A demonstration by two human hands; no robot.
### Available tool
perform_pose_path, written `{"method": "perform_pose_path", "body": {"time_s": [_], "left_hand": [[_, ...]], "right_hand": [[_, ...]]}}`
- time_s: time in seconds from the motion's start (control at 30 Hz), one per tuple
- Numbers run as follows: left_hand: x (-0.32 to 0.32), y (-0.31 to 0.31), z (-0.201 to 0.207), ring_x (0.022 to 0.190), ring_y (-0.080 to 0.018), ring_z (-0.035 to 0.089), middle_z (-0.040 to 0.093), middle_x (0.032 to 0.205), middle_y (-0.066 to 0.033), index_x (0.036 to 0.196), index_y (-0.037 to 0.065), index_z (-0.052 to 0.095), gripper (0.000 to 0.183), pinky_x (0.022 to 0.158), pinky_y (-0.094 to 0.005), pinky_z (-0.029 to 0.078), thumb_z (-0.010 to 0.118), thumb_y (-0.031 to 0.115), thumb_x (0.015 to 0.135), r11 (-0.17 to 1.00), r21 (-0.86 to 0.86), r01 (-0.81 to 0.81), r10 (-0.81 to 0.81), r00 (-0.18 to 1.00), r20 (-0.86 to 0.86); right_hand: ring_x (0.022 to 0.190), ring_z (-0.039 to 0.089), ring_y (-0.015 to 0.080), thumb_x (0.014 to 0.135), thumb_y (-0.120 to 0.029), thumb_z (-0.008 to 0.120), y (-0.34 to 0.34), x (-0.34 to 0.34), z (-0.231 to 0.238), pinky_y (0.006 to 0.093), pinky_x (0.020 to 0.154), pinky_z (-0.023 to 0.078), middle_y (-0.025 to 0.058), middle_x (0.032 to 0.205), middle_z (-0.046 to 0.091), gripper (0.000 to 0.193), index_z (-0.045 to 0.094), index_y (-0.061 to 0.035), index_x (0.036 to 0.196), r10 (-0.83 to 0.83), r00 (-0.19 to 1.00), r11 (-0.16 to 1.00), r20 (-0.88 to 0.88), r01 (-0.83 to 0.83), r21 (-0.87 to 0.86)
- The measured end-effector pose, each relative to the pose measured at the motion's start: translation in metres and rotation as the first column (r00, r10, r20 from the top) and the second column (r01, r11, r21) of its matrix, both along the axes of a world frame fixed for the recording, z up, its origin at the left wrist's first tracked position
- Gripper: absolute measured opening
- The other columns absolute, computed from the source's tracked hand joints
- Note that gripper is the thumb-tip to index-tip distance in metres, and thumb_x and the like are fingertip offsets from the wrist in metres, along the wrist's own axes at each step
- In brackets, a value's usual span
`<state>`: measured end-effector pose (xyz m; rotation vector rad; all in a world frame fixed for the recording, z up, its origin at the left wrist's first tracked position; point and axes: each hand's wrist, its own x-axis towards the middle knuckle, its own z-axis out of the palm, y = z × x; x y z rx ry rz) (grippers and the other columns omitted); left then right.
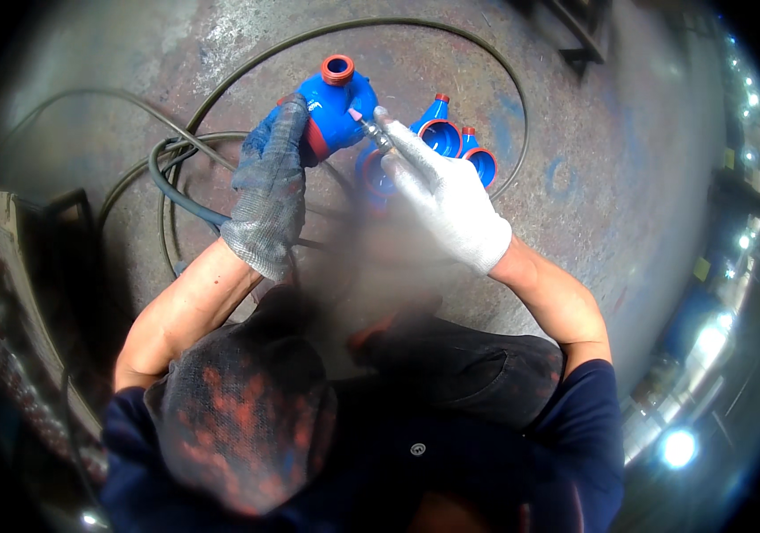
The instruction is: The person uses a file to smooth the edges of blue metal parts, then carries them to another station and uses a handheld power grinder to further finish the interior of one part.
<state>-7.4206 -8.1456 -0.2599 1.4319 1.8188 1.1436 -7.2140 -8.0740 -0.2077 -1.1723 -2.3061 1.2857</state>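
My left hand [269, 182], in a blue-stained grey glove, is closed round one side of a blue pipe-like housing [331, 111]. The housing has a red threaded neck facing up and a red rim next to the glove. In a white glove, my right hand [451, 195] grips a die grinder [375, 133] with its fingers along the metal nose. A small pink grinding stone [355, 115] at its tip is at the housing's side; whether it touches cannot be made out. Blur hides most of the tool's body below the hands.
Similar blue housings [441, 110] with red rims stand on the stained concrete floor [575, 186] beyond my right hand. A dark hose [402, 21] loops around the work spot, and a thicker blue-grey hose [171, 194] coils at the left. A dark metal frame [580, 40] is at the far right.
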Motion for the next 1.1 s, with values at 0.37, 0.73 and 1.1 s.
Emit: {"method": "perform_pose_path", "body": {"time_s": [0.37, 0.73, 1.1], "left_hand": [[0.003, 0.003, -0.003, 0.106, -0.0400, 0.065, 0.065, 0.116, -0.0229, 0.132, 0.001, 0.053, 0.048, 0.091, -0.0445, 0.054, 0.066, -0.002, 0.086, 0.997, -0.072, -0.032, 0.065, 0.852, 0.519], [0.000, 0.003, -0.008, 0.104, -0.0389, 0.066, 0.065, 0.116, -0.0230, 0.134, -0.001, 0.052, 0.046, 0.088, -0.0435, 0.055, 0.062, 0.000, 0.089, 0.997, -0.069, -0.045, 0.072, 0.890, 0.451], [-0.003, -0.001, -0.010, 0.098, -0.0357, 0.067, 0.065, 0.113, -0.0220, 0.135, -0.002, 0.051, 0.047, 0.084, -0.0418, 0.057, 0.061, -0.004, 0.089, 0.998, -0.067, -0.006, 0.029, 0.937, 0.349]], "right_hand": [[0.064, 0.065, 0.0362, 0.098, -0.019, 0.058, 0.004, 0.000, -0.001, 0.0401, 0.061, 0.051, 0.0217, 0.080, 0.067, 0.049, 0.049, -0.0143, 0.145, 0.027, 0.999, 0.998, 0.034, -0.029, 0.063], [0.061, 0.064, 0.0263, 0.099, -0.017, 0.057, 0.001, 0.001, -0.003, 0.0336, 0.064, 0.051, 0.0202, 0.087, 0.069, 0.049, 0.047, -0.0124, 0.146, -0.006, 0.999, 1.000, -0.050, 0.006, -0.013], [0.053, 0.056, 0.0177, 0.100, -0.020, 0.056, 0.002, 0.002, 0.001, 0.0323, 0.061, 0.049, 0.0192, 0.080, 0.067, 0.048, 0.047, -0.0104, 0.146, -0.007, 0.999, 0.987, 0.042, 0.013, -0.163]]}}
